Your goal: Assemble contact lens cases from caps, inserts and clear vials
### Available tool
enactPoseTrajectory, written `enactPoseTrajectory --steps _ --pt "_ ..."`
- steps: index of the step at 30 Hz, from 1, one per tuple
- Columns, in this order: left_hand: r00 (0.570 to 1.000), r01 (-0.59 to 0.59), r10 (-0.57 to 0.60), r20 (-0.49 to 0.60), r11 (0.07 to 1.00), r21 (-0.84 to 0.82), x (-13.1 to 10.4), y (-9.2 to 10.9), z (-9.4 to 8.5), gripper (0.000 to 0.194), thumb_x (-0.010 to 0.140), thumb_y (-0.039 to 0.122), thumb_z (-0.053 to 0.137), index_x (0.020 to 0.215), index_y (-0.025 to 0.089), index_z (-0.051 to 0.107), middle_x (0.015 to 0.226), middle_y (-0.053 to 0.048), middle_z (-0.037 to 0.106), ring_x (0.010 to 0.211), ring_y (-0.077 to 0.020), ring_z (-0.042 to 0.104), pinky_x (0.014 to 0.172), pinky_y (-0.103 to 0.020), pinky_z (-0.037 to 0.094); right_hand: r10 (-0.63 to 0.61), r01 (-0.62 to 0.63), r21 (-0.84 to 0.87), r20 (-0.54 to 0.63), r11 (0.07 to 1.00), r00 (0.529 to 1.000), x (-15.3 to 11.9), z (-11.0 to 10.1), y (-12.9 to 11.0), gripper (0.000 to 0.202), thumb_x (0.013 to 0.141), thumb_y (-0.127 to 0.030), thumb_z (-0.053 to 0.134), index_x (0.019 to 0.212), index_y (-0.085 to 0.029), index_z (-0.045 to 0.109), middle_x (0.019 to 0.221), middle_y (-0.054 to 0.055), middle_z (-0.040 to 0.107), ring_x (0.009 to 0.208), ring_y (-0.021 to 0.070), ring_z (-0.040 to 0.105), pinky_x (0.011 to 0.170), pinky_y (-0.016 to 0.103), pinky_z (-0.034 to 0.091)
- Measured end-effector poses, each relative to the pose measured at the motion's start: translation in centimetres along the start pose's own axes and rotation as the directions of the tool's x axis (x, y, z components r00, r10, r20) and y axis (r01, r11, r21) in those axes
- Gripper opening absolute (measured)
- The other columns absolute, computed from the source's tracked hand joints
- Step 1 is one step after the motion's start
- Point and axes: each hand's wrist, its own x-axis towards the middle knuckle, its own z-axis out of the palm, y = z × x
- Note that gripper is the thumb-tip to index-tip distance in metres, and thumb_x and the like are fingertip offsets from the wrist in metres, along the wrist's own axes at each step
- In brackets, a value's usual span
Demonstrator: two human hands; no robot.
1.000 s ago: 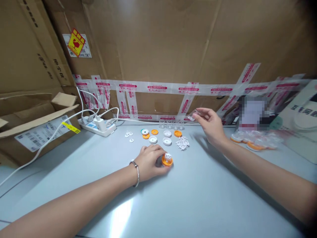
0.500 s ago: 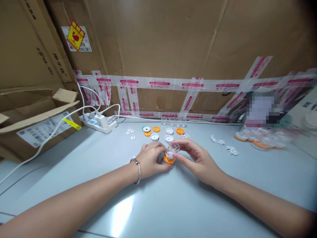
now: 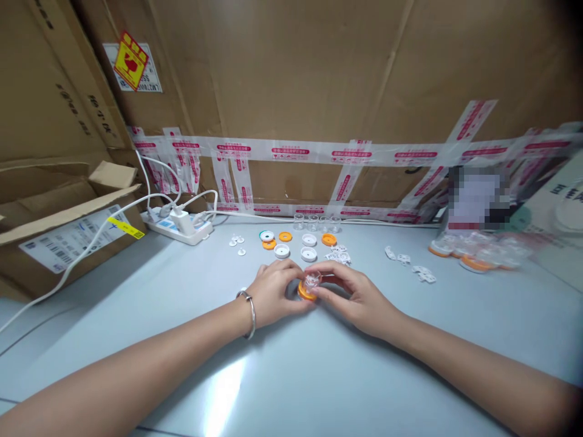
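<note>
On the left, an open brown cardboard box (image 3: 11, 267) is cut off by the edge of the view, and its bottom is too hidden to tell what is inside. Beside it sits a long white power strip (image 3: 200, 237) with plugs in it. Next come a few small white plastic bits (image 3: 241, 251) on the pale table (image 3: 182, 303). Another white bit is mostly hidden behind the wrist of the left hand (image 3: 272, 294), which wears a silver bracelet (image 3: 248, 315). The left thumb and fingers curl around the round orange plastic base (image 3: 305, 295), pinching it; some fingertips are hard to see. A small clear plastic cup (image 3: 314, 277) sits over the base, near the middle of the table, lower than half a second ago, when it was held higher above the base. Something white shows through the cup, but its shape is blurry. Behind are orange and white rings (image 3: 282, 251) and a row of clear cups (image 3: 314, 223). The right hand (image 3: 362, 297) pinches the cup with thumb and fingers. Farther right lie flat white cut-out pieces (image 3: 424, 274), then a clear bag (image 3: 494, 249) of round clear and orange things, too blurry to count.
</note>
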Motion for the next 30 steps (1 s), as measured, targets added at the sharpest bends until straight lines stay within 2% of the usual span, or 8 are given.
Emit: enactPoseTrajectory --steps 7,12,30 --pt "1.000 0.008 -0.008 0.012 1.000 -0.029 0.06 0.23 -0.19 0.035 0.070 0.042 0.066 0.099 0.022 0.064 0.098 -0.005 0.060 0.098 -0.0230 0.053 0.086 -0.037 0.040 -0.049 0.049 -0.056 -0.005 0.997 0.999 -0.01 -0.03 0.05 0.024 0.083 -0.023 0.053 0.107 -0.025 0.056 0.105 0.004 0.062 0.094 0.0167 0.061 0.084 0.032 0.051" --pt "1.000 -0.021 0.022 0.008 0.999 -0.046 0.04 0.15 -0.13 0.027 0.071 0.038 0.065 0.094 0.023 0.067 0.097 -0.004 0.061 0.097 -0.0222 0.053 0.084 -0.034 0.041 -0.124 0.121 -0.108 -0.016 0.987 0.992 0.12 -0.10 0.30 0.021 0.083 -0.022 0.053 0.103 -0.024 0.058 0.104 0.006 0.063 0.096 0.0190 0.060 0.085 0.036 0.050" --pt "0.998 -0.053 0.054 0.020 0.998 -0.027 0.26 -0.34 0.05 0.027 0.072 0.042 0.064 0.093 0.024 0.068 0.093 -0.003 0.063 0.093 -0.0215 0.054 0.080 -0.032 0.041 -0.299 0.302 -0.214 0.046 0.929 0.953 0.15 -0.18 0.93 0.021 0.083 -0.018 0.051 0.102 -0.024 0.058 0.101 0.008 0.063 0.097 0.0196 0.059 0.082 0.036 0.050"
